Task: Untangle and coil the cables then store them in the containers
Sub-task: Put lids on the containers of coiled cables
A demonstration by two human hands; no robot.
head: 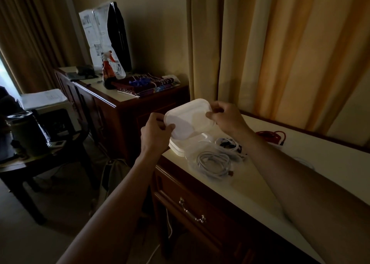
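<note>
Both hands up at frame centre. Our left hand (155,132) pinches the lid (187,120) at its lower-left edge, thumb on top; our right hand (224,116) pinches the upper-right edge, fingers curled round it. The lid hangs above a stack of containers (176,146) at the table (260,175) corner. White cable (214,163) lies coiled in a clear container (200,169) just beside; a second bundle (230,144) behind it; red cable (270,135) well apart, right of centre.

We judge: keep the lid level, square its corners over the filled container, press the rim evenly, no loops caught.

No legible writing; the newspaper (96,33), upper left, is too blurred.
</note>
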